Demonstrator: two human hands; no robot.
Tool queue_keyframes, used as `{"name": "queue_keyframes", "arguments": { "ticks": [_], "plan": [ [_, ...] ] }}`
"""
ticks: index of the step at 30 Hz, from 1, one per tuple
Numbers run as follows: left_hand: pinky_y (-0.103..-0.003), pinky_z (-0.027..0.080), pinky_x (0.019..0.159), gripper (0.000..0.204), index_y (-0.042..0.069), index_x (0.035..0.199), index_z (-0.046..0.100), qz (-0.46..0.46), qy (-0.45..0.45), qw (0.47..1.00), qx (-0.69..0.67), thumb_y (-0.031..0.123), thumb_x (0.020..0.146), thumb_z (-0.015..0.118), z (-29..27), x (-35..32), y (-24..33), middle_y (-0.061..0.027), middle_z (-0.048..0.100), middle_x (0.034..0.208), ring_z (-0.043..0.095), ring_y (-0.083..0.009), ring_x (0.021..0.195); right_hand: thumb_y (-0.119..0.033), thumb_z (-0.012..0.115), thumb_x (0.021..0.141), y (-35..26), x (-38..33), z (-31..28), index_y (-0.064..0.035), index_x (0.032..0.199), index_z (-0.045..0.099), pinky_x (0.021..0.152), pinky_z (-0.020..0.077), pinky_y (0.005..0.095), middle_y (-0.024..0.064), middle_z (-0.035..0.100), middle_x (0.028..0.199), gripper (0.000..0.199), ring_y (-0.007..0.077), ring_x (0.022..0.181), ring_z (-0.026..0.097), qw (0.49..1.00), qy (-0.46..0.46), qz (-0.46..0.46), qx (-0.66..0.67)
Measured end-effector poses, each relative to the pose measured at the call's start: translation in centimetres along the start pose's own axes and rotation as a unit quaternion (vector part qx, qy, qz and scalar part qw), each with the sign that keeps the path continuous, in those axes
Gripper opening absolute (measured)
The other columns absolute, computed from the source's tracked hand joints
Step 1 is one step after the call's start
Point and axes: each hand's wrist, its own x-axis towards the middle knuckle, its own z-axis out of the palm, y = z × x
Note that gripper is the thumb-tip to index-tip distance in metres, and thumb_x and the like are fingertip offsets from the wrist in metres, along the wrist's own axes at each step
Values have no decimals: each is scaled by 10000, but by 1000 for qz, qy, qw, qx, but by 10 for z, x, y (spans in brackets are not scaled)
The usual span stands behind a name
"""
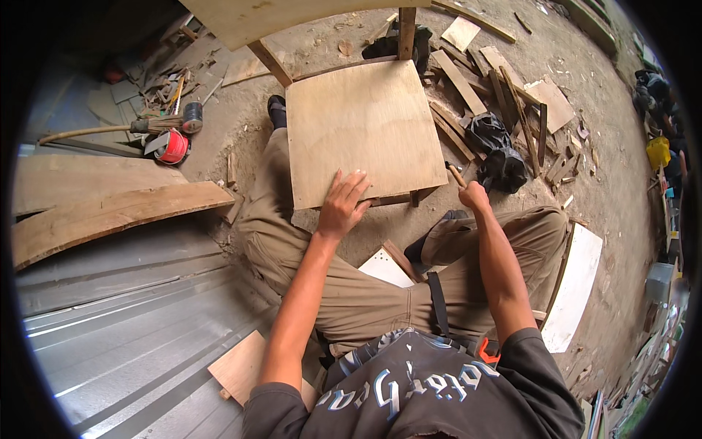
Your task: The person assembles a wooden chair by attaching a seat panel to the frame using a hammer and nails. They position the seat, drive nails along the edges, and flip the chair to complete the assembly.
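A small wooden chair stands between my legs, with a pale plywood seat (358, 128) and a plywood back panel (292, 20) at its far side. My left hand (342, 206) lies with outstretched fingers on the seat's near edge, left of its middle. Just off the seat's near right corner, my right hand (474, 196) is closed round the wooden handle of a hammer (457, 175). The hammer's dark head is at that corner; whether it touches the wood I cannot tell.
Scrap boards (504, 95) and black plastic bags (497, 157) lie right of the chair. On the left are a red bucket (172, 148), a broom (146, 126), a long plank (117, 212) and metal sheeting (146, 322). A white board (574, 289) rests beside my right leg.
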Motion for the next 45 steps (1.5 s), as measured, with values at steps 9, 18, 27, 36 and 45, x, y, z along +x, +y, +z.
{"name": "queue_keyframes", "arguments": {
  "ticks": [9,18,27,36,45],
  "plan": [
    [-482,387,1125,450,103,1201,654,28,-25,999,30,143,775,794,-9,9,-4,-77,613,1320,555,-254,1267,-375,648,880,10,10,12,92,1041,670,879,523,481,326,658,1067,493,437,1068,641,1000,17,-16,10],
    [-542,195,1184,489,58,1331,563,-146,-3,984,102,394,979,526,-13,49,-48,-163,452,1482,375,-317,1408,-413,421,1054,-75,-92,-78,-16,910,566,473,410,332,59,530,628,446,202,513,507,874,114,-176,439],
    [-560,73,1213,625,106,1515,356,-215,0,967,138,429,986,437,11,53,-35,-142,274,1598,226,-299,1488,-333,441,1068,-73,-258,-36,-21,853,537,494,336,262,-36,426,612,391,75,557,395,918,-83,-253,294],
    [-587,93,1198,614,128,1510,362,-211,22,965,156,433,984,447,15,54,-36,-145,310,1581,259,-320,1474,-307,401,1071,-78,-265,-27,-4,868,520,466,356,330,37,450,582,383,123,485,430,935,-68,-283,204],
    [-606,48,1195,626,149,1532,330,-221,8,961,168,455,991,402,15,56,-38,-126,264,1606,210,-295,1495,-267,453,1050,-82,-266,-31,15,919,502,516,420,395,182,513,600,315,307,506,518,920,-38,-304,242]
  ]
}}
